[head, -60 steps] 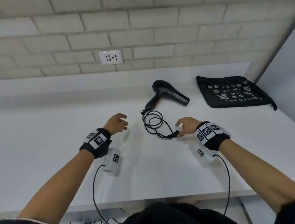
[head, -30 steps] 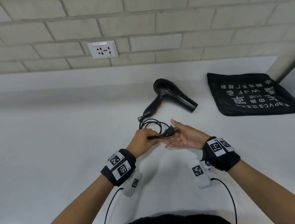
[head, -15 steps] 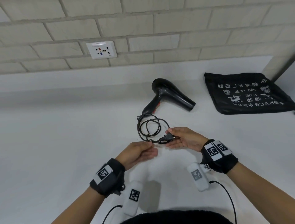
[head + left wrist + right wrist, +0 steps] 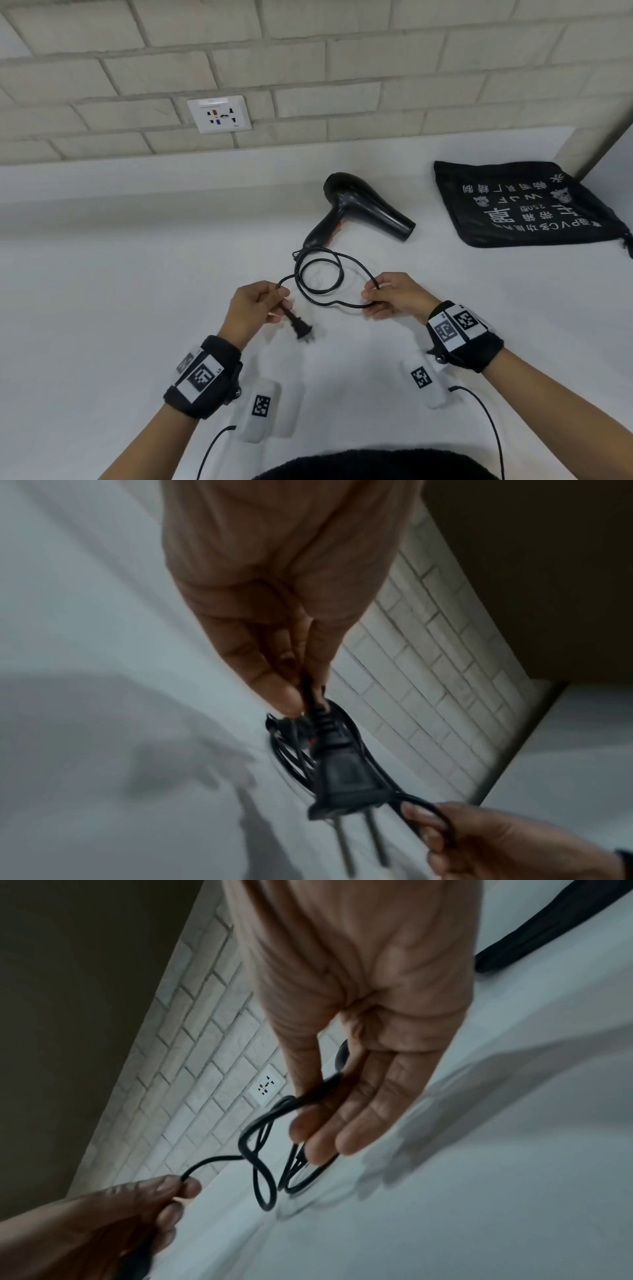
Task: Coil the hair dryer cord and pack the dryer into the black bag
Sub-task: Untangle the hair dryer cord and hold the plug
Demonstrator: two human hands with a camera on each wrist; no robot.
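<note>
Two loops of the black cord (image 4: 320,274) hang between my hands above the white counter (image 4: 102,325), and I have hold of it at both sides. My left hand (image 4: 253,308) is curled round the cord just behind the plug (image 4: 301,329), thumb and fingertips pinching it, so the plug dangles below my fist with its two flat prongs pointing down toward me; the left wrist view shows those prongs plainly beneath my fingers (image 4: 274,691). My right hand (image 4: 394,298) pinches the far side of the loops between thumb and forefinger, the other fingers only loosely bent and fairly straight, as the right wrist view shows. From the loops the cord runs back to the handle of the hair dryer (image 4: 359,205), which lies on its side on the counter beyond my hands, nozzle pointing right. The black bag (image 4: 520,205) lies flat on the counter to the right of the dryer, apart from it, its white lettering facing up. A white wall socket (image 4: 219,114) sits in the pale brick wall behind.
</note>
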